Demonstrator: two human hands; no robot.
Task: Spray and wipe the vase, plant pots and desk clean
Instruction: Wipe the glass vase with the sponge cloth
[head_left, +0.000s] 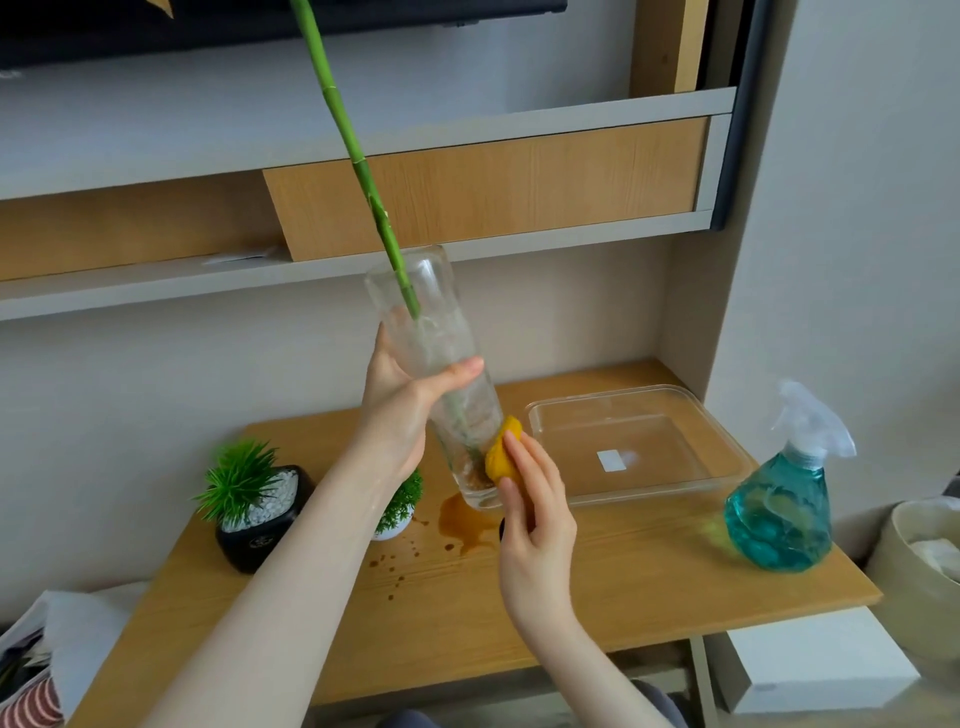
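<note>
Left hand grip wraps tilted vase, raised; right hand grip presses yellow cloth at base.

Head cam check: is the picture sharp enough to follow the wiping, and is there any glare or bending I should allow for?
Head view: lit evenly and softly, with no harsh shadows; the vase is clear glass with pale reflections, so its edges are hard to trace; the cloth and both hands look slightly soft; wide-angle bending tilts the shelf lines; the spill reads clearly.
</note>
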